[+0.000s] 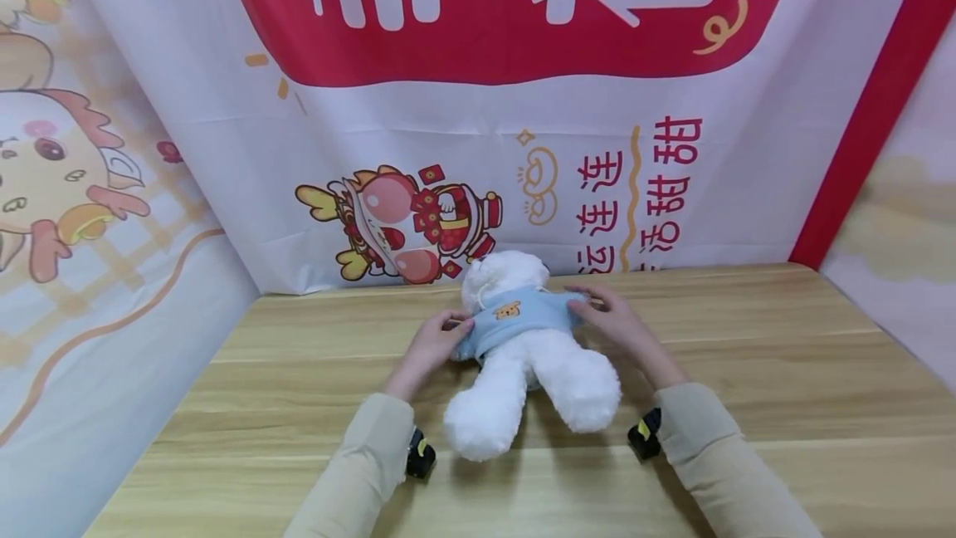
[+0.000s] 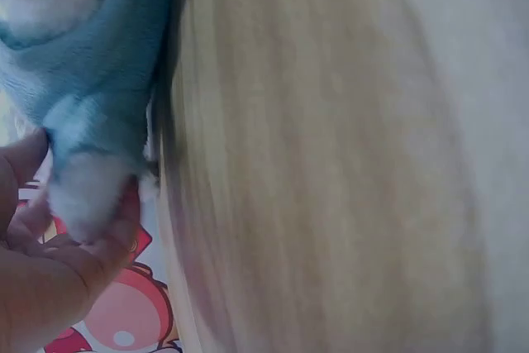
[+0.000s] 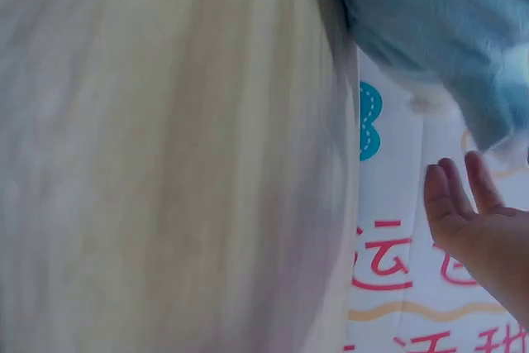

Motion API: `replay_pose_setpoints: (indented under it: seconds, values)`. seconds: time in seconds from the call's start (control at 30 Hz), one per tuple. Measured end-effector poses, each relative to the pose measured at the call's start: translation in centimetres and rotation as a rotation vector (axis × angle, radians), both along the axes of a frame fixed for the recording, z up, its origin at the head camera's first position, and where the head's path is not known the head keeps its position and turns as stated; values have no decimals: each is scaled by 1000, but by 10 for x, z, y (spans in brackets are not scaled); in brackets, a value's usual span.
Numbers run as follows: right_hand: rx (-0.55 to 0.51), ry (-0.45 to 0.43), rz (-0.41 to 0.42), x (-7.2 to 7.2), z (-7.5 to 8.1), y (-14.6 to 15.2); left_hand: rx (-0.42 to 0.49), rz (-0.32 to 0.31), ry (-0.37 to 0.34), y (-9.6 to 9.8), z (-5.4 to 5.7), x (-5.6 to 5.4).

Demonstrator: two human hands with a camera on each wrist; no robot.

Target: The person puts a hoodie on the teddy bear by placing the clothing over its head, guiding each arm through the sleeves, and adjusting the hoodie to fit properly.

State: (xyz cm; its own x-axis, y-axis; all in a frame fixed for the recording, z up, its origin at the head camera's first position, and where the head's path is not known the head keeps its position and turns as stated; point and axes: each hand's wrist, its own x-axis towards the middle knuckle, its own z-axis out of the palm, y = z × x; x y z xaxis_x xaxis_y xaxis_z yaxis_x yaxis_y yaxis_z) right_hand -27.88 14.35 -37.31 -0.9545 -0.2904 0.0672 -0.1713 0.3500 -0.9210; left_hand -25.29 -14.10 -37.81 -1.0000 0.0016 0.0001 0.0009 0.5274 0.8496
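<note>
A white plush toy [image 1: 575, 380] in a pale blue top [image 1: 515, 314] with a small bear print lies on the wooden table, legs toward me and head at the far side. My left hand [image 1: 436, 340] holds the arm on the left; in the left wrist view its thumb lies by the blue sleeve [image 2: 95, 126] and its fingers curl beneath the white paw [image 2: 87, 192]. At the other sleeve, my right hand [image 1: 616, 324] has its thumb by the cuff. The right wrist view shows that hand's fingers [image 3: 450, 196] loosely extended beside the sleeve end.
The wooden table [image 1: 314, 380] reaches back to a white and red printed cloth [image 1: 463, 123] hanging behind the toy. Printed cloth [image 1: 112, 189] also hangs along the left side. A black wrist camera [image 1: 420, 455] is by the left cuff, another black camera [image 1: 645, 436] by the right.
</note>
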Motion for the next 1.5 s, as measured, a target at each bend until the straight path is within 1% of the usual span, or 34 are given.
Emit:
replay_pose_setpoints:
  seconds: [0.07, 0.17, 0.23, 0.33, 0.47, 0.57, 0.63, 0.7, 0.8, 0.87, 0.9, 0.97, 1.03, 1.1, 1.2, 1.27, 1.4, 1.5]
  values:
    - [34, 30, -29, 0, 0, -7, -14, 33, 9, 1, -1, 0]
    - [75, 36, -113, 1, 1, -14, -22, 61, 25, 1, -3, 0]
    - [89, 31, -178, 2, 3, -17, -45, 65, 44, 2, -4, -1]
    - [124, 45, -251, 3, 6, -19, -70, 67, 84, 4, -4, -1]
    - [172, 63, -299, 3, 9, -18, -78, 89, 101, 4, -4, -1]
    - [186, 60, -312, 2, 10, -18, -71, 107, 90, 5, -2, 0]
    - [177, 52, -310, 2, 11, -19, -70, 113, 83, 5, 1, 1]
    - [163, 55, -298, 4, 12, -20, -84, 108, 74, 5, 3, 3]
    - [167, 89, -270, 7, 13, -21, -110, 68, 56, 6, 8, 6]
    - [178, 145, -247, 9, 14, -23, -115, 16, 40, 7, 12, 9]
    - [188, 196, -223, 10, 15, -24, -118, -18, 37, 8, 13, 11]
    - [200, 270, -171, 12, 18, -27, -125, -76, 4, 12, 16, 14]
    - [229, 322, -102, 14, 19, -31, -164, -136, -3, 16, 18, 15]
    - [264, 354, -39, 14, 20, -34, -211, -174, -5, 20, 18, 16]
    - [309, 335, 15, 16, 20, -37, -280, -205, -4, 22, 18, 17]
    - [320, 319, 46, 16, 21, -37, -313, -219, 0, 21, 16, 17]
    - [348, 242, 119, 16, 23, -35, -370, -247, 4, 20, 14, 18]
    - [394, 173, 170, 17, 27, -35, -395, -248, -9, 21, 15, 19]
